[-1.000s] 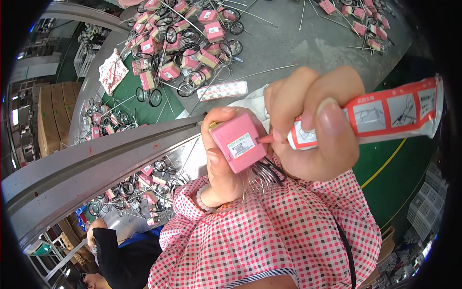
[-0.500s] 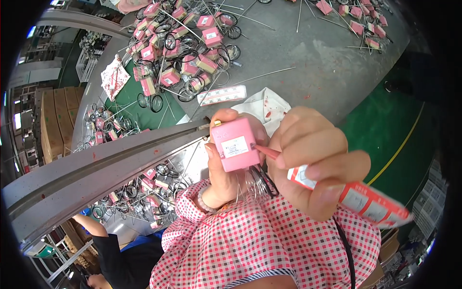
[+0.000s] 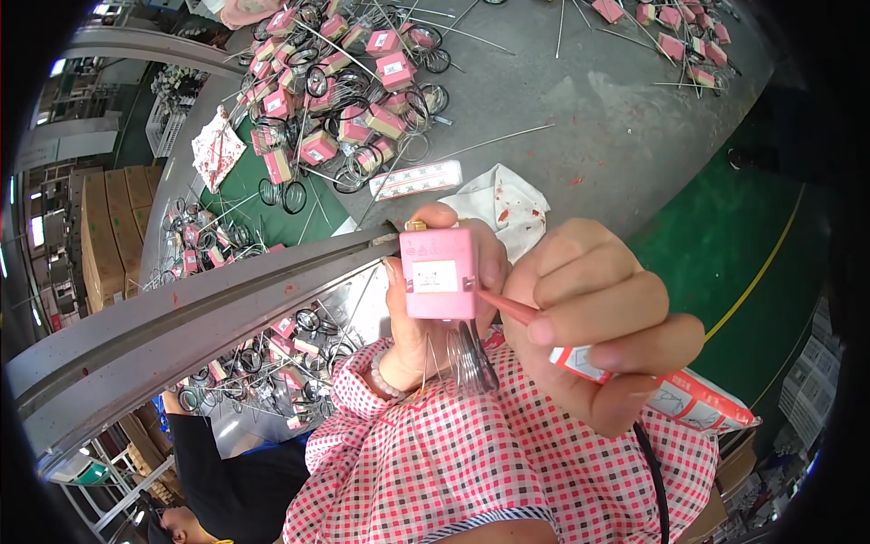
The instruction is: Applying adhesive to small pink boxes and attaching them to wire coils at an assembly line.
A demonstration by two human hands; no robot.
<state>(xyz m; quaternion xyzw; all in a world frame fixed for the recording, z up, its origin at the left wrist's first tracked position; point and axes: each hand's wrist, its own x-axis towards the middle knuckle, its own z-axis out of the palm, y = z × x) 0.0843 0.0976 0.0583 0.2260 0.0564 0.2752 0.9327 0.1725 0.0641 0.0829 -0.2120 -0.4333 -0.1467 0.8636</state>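
My left hand point(image 3: 412, 331) grips a small pink box-shaped part point(image 3: 438, 304) between thumb and fingers. The part has a white label on its face, a metal clip on each side and a brass-coloured piece on top. A bundle of thin wires and black leads point(image 3: 473, 363) hangs beneath it. In my closed right hand point(image 3: 607, 313) is a red-and-white squeeze tube point(image 3: 707, 403), partly hidden by the fingers. Its pointed red nozzle point(image 3: 507, 306) reaches the part's right edge, just below the clip; whether it touches I cannot tell.
A heap of similar pink parts with coiled leads point(image 3: 353, 118) covers the table's far left; another group point(image 3: 680, 41) lies far right. A red-stained white cloth point(image 3: 503, 204) and a printed strip point(image 3: 415, 179) lie ahead. A metal rail point(image 3: 227, 304) crosses at left, with a co-worker point(image 3: 245, 485) beyond.
The pink part has turned more upright. My right hand and the tube have shifted slightly down, the nozzle moving from the clip to just below it. The co-worker has moved too.
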